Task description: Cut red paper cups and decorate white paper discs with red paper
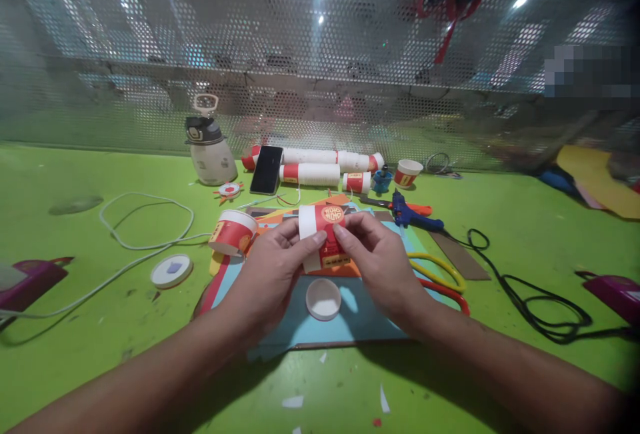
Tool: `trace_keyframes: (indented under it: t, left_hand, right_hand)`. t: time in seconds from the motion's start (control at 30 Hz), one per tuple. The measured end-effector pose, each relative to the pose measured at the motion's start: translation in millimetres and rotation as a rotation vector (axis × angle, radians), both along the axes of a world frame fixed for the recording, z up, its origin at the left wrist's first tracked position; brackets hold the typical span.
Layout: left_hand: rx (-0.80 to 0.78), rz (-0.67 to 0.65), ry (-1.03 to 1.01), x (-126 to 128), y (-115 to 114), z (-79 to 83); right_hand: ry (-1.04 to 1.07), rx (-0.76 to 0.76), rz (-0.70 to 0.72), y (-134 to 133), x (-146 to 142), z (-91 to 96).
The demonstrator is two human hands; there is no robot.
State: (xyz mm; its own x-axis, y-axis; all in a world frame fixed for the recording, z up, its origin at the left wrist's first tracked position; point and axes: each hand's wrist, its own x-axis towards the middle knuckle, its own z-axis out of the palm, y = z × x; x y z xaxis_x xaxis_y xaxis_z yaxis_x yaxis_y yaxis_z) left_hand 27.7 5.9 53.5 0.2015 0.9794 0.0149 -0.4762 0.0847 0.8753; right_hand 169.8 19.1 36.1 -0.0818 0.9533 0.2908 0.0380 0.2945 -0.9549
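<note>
Both hands hold one red and white paper cup piece [327, 221] with gold print, above a stack of coloured paper. My left hand [280, 257] grips its left side, thumb on the front. My right hand [377, 251] grips the right side, its thumb pressed on the red face. Fingers behind the piece are partly hidden. Just below the hands lies a small round white cup bottom [323, 300] on light blue paper [350, 317]. Left of my left hand a red and white paper cup [233, 232] lies tilted.
Around the stack are a blue glue gun [413, 214] with a black cord [520, 294], yellow [440, 269] and red handles, and a white disc [172, 271]. Behind stand a bottle [210, 154], a phone [267, 170] and stacked cups [311, 174]. A perforated metal screen [300, 87] bounds the table.
</note>
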Motion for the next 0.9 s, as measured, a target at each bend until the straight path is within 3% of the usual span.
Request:
trace_keyframes:
  t: [0.37, 0.73, 0.9]
  left_hand:
    - [0.082, 0.045, 0.122, -1.5, 4.6, -11.0]
    - [-0.012, -0.076, 0.073, -6.8, 5.2, -1.0]
    - [-0.027, -0.098, 0.069, -6.2, 4.7, 0.4]
  right_hand:
    - [0.001, 0.032, -0.024, -4.0, -3.3, -1.1]
    - [0.127, -0.122, 0.226, 6.8, 17.3, 10.1]
    - [0.114, -0.175, 0.242, 8.0, 19.3, 13.5]
